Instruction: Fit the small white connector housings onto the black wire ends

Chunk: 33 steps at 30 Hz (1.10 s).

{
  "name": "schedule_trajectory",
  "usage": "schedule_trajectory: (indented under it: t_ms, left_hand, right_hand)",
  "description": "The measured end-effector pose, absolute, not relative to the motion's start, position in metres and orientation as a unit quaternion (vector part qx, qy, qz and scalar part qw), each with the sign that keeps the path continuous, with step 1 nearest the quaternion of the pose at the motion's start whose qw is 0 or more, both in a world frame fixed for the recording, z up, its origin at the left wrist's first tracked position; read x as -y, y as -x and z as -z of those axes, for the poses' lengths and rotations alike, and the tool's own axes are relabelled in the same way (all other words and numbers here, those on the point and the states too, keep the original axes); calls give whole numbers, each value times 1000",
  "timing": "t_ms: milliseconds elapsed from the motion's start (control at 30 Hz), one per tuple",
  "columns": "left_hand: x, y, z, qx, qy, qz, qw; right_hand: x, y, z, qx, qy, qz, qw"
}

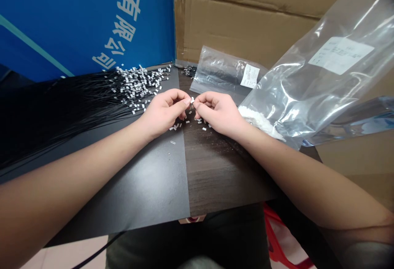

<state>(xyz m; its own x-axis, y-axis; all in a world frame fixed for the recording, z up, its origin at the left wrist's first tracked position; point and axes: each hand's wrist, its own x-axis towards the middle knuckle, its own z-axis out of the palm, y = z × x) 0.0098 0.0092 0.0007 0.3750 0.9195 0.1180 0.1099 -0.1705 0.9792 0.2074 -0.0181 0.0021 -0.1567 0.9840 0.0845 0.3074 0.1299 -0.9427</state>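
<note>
My left hand and my right hand meet over the middle of the dark table, fingers curled. Between their fingertips sits a small white connector piece, pinched from both sides. Several more loose white pieces lie on the table just under the hands. To the left, a bundle of thin black wires fans out, its ends tipped with white connectors.
A large clear plastic bag holding white pieces stands at the right. A smaller labelled bag lies behind the hands. A blue printed board and a cardboard box close off the back. A grey mat covers the table's left half.
</note>
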Motion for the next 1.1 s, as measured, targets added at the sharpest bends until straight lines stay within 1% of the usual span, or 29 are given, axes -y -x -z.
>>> schedule_trajectory:
  t_ms: [600, 1100]
  left_hand:
    - [-11, -8, 1, -388, -668, -395, 498]
    - [-9, -9, 1, -389, -678, -404, 476]
  right_hand:
    - [20, -206, -2, 633, 513, -421, 398]
    - [19, -201, -4, 594, 526, -456, 404]
